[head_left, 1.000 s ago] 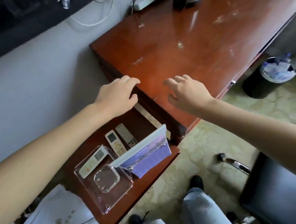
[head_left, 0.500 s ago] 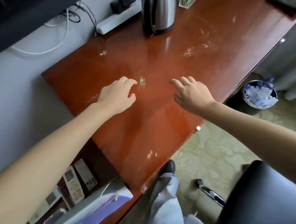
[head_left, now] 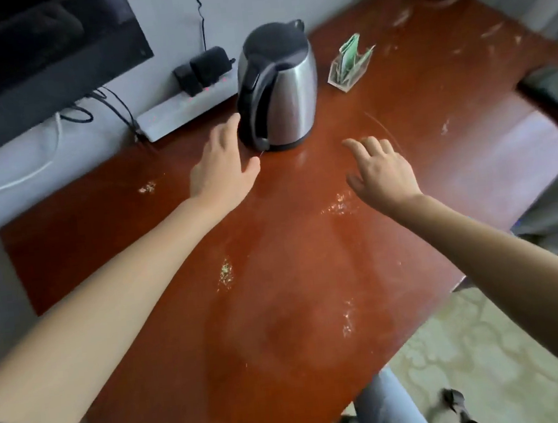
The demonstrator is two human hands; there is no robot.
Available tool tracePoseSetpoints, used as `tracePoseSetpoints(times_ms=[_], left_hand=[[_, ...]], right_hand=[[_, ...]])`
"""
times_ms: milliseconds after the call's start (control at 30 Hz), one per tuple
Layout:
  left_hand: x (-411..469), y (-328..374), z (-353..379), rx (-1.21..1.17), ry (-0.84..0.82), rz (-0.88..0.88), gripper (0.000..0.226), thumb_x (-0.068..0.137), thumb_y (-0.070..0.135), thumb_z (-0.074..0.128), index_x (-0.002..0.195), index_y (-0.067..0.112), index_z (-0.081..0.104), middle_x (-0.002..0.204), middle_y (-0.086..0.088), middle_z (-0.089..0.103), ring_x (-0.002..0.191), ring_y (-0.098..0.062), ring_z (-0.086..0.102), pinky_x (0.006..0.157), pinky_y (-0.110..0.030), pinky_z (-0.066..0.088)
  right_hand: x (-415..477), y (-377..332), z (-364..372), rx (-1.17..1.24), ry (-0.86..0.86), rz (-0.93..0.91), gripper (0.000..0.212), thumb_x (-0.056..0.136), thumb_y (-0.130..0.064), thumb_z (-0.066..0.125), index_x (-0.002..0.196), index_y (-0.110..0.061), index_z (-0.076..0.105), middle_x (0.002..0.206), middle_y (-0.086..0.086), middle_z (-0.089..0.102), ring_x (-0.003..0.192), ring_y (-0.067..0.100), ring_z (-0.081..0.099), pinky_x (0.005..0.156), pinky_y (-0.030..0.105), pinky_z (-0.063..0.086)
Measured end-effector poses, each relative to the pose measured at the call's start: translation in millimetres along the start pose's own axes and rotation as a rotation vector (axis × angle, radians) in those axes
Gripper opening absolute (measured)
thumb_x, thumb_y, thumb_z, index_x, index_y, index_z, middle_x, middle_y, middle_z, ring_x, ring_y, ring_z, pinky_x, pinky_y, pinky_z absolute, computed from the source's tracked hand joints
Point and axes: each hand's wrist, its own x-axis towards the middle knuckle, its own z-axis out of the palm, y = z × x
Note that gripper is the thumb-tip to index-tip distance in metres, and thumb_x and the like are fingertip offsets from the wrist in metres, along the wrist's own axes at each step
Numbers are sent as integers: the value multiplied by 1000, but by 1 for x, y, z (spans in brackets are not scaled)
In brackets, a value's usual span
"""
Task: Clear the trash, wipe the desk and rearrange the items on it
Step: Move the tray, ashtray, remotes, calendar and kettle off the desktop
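Table (head_left: 281, 314) not wiped yet; crumbs (head_left: 225, 274) are left scattered. Left hand (head_left: 223, 169), by kettle (head_left: 278, 84), and right hand (head_left: 381, 169) are spread, nothing gripped.

Both arms out in front of me, bare along the forearms. My left arm (head_left: 107, 298) runs long from the lower left, and my left hand (head_left: 221, 169) is palm down, fingers straight and together, thumb splayed to the right. My right arm (head_left: 498, 250) comes in from the right edge. My right hand (head_left: 383, 172) is palm down, fingers spread and loosely bent, gripping nothing. The left reaches slightly farther forward.
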Motion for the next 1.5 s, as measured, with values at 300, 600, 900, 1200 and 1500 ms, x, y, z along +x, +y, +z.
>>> tracePoseSetpoints(times_ms=[300,600,900,1200,1500], left_hand=[[55,12,23,-383,233,-112,68,86,30,60,142,14,25,141,-7,43,125,-22,46,99,-36,43],[63,15,28,-457,309,-137,57,84,27,55,135,25,29,116,-14,61,103,-9,60,93,-24,47],[61,17,21,-469,263,-148,60,83,14,61,137,11,35,124,-14,56,110,-20,56,96,-25,44],[24,4,6,-496,229,-102,57,87,6,56,139,12,33,134,-2,49,119,-11,47,96,-10,35],[-69,-34,-36,-509,152,34,54,88,8,54,138,16,35,126,-2,53,110,-15,53,96,-20,40]], right_hand=[[163,72,30,160,26,11,64,83,-38,58,140,-22,35,150,15,27,131,48,21,106,54,23],[232,95,50,318,-52,139,80,71,-49,67,140,-33,29,153,11,14,133,46,18,102,54,31],[217,90,46,458,35,135,59,73,-34,70,125,-17,47,133,14,35,118,35,33,88,34,37],[128,26,10,542,106,118,60,72,-37,71,123,-15,50,128,15,40,112,34,40,96,36,37],[-2,-38,-25,540,127,201,64,70,-39,75,125,-21,47,130,8,39,118,26,36,95,31,38]])
